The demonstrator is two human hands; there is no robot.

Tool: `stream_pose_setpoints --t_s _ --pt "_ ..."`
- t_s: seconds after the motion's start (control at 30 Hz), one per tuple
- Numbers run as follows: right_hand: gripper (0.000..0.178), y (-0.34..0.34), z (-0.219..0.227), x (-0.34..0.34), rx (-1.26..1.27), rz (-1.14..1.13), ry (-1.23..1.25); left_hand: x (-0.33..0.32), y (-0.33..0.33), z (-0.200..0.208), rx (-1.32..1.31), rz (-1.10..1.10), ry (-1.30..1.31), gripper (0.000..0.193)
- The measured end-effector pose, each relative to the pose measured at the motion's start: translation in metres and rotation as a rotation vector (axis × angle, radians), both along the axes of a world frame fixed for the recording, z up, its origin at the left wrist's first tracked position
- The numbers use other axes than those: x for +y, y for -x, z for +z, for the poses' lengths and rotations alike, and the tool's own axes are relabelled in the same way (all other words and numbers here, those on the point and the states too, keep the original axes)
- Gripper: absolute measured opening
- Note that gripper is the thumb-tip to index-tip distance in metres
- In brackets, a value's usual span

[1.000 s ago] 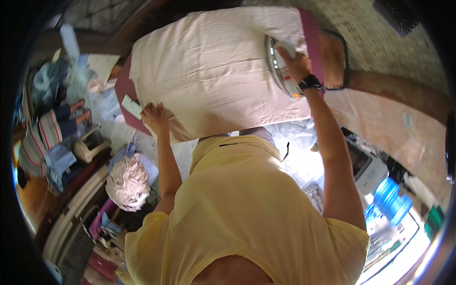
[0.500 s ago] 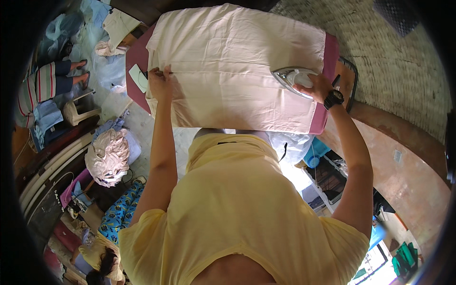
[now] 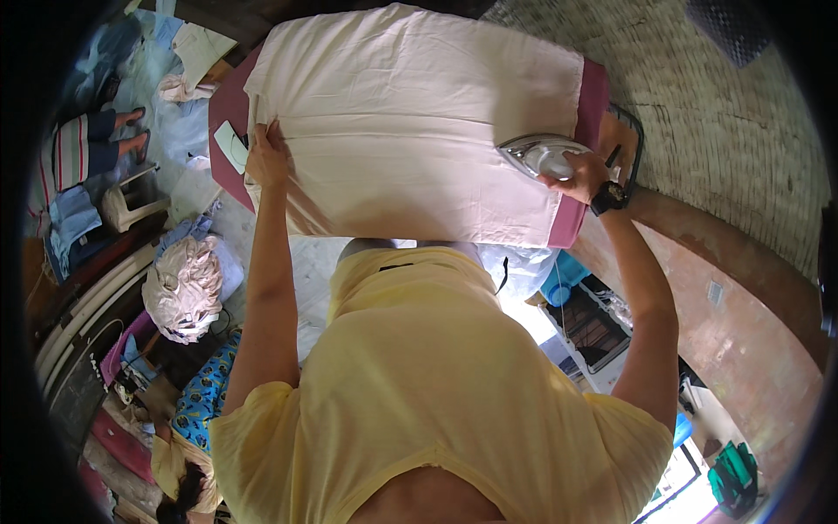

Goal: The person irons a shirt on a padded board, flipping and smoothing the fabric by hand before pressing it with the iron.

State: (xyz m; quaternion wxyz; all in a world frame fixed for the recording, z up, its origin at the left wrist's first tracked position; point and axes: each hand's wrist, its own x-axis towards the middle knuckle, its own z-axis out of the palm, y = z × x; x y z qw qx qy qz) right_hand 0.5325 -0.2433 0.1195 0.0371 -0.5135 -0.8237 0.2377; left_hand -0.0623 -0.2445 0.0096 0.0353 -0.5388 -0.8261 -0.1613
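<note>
A cream cloth [image 3: 393, 105] lies spread over a maroon-covered ironing board [image 3: 591, 109], with creases running across it. My right hand [image 3: 580, 179] is closed round the handle of a clothes iron [image 3: 528, 157], whose soleplate sits on the cloth near its right edge. At the cloth's left edge, my left hand [image 3: 269, 157] has its fingers closed on the fabric, which puckers beside them. A flat white rectangular object, like a phone [image 3: 230, 145], rests on the maroon cover just left of that hand.
A heap of pale crumpled cloth [image 3: 183, 288] stands at the left. Two other people are on the left: one in dark shorts [image 3: 103, 157] far off, one in a yellow top [image 3: 175, 467] nearer. A curved wall [image 3: 698, 271] and woven matting [image 3: 663, 122] lie right.
The board and cloth have shifted left in the picture. Relative to the cloth, the iron has slid slightly right and nearer to me. My left hand keeps its place at the cloth's edge.
</note>
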Motion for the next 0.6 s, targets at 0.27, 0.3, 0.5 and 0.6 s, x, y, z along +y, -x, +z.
stream_pose_setpoints --t_s 0.27,0.3,0.5,0.6 --pt "0.049 0.139 0.022 0.018 0.125 0.105 -0.115 -0.001 -0.002 0.006 -0.094 0.035 -0.202 0.024" --pt "0.048 0.163 0.027 0.021 0.187 0.132 -0.133 -0.002 -0.003 0.006 -0.116 0.035 -0.254 0.023" --pt "0.051 0.295 0.023 0.040 0.262 0.170 -0.030 0.000 0.013 0.007 -0.331 0.156 -0.342 0.034" --pt "0.057 0.355 0.018 0.058 0.216 0.209 -0.015 0.008 0.019 0.021 -0.606 0.311 -0.150 0.033"
